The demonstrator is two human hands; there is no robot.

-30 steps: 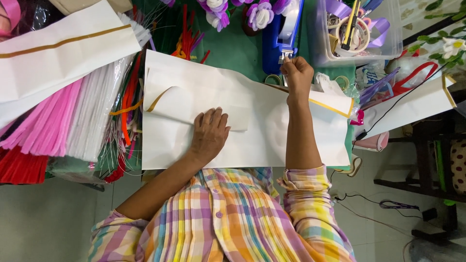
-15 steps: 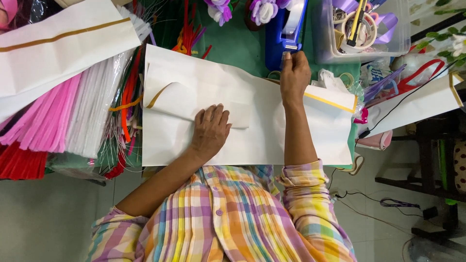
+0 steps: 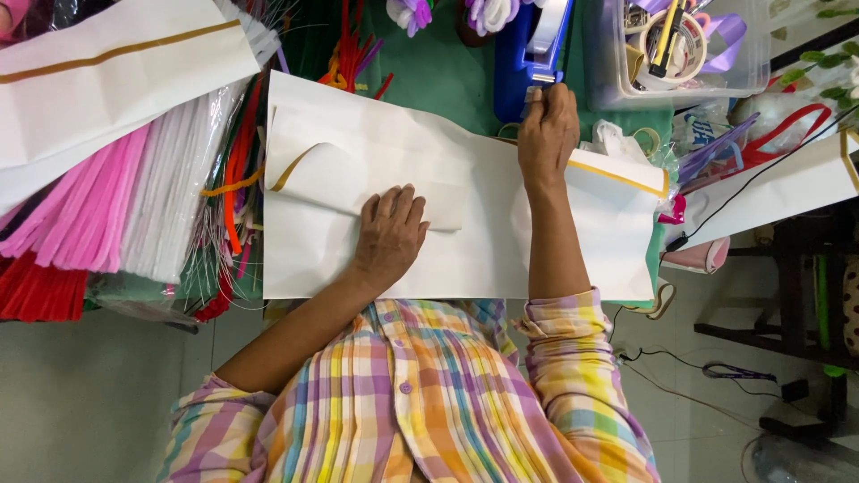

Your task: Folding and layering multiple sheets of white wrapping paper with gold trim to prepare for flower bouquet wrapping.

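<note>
Paper point(image 3: 465, 241), a large white sheet with a gold edge, lies flat on the green counter point(image 3: 429, 80). The left hand point(image 3: 389, 234) still presses on it with open fingers. The right hand point(image 3: 548, 132) has moved up, its grip pinched on tape at the blue dispenser point(image 3: 519, 67).
</note>
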